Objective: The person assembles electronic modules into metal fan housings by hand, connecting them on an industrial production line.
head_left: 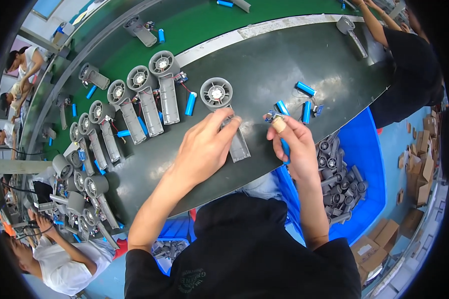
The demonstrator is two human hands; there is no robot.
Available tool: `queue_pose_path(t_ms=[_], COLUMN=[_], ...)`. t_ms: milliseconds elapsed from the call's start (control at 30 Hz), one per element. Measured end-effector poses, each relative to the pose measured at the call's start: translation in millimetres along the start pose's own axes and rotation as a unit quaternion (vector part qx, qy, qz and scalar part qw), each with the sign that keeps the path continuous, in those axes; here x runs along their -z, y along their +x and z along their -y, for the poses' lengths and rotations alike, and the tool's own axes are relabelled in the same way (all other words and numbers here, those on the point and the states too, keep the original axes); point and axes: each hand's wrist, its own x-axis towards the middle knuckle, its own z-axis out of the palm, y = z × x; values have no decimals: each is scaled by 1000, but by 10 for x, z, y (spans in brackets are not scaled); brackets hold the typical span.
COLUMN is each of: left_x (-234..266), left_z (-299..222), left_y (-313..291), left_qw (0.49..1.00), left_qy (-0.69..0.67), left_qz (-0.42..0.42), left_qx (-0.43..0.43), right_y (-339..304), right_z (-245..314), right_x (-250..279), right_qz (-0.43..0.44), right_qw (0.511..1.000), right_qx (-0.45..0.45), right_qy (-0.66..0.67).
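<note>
In front of me on the dark table lies a grey handheld fan housing (240, 145), its round end away from me. My left hand (204, 144) has thumb and fingers closed on the top of its handle, partly covering it. To the right, my right hand (295, 149) pinches a small blue circuit board (271, 116) at its fingertips. A blue cylindrical battery (285, 151) shows below its fingers, partly hidden in the palm. A beige cover (279, 124) wraps one fingertip. Beyond that hand lie loose blue batteries (305, 88) with small boards.
Several fan housings (148, 110) with wired boards and batteries line the table to the left. A green conveyor belt (199, 27) runs behind. A blue bin (374, 164) of grey housings stands at right. Co-workers sit at left (67, 264) and far right (406, 70).
</note>
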Motion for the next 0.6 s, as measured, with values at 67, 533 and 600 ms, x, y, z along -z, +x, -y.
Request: queue_pose_path(t_ms=[67, 533, 600], left_x=[-99, -187, -190], left_z=[79, 298, 300], left_y=[3, 115, 131], left_qw=[1000, 986, 990], left_qy=[22, -93, -80], left_qz=[6, -134, -115], left_qx=[-11, -18, -16], right_y=[-10, 271, 318], right_z=[-70, -422, -438], right_x=[-60, -348, -338], right_qz=[-19, -36, -38], right_qw=[999, 967, 959], right_qx=[-8, 144, 155], right_qy=[-39, -205, -233])
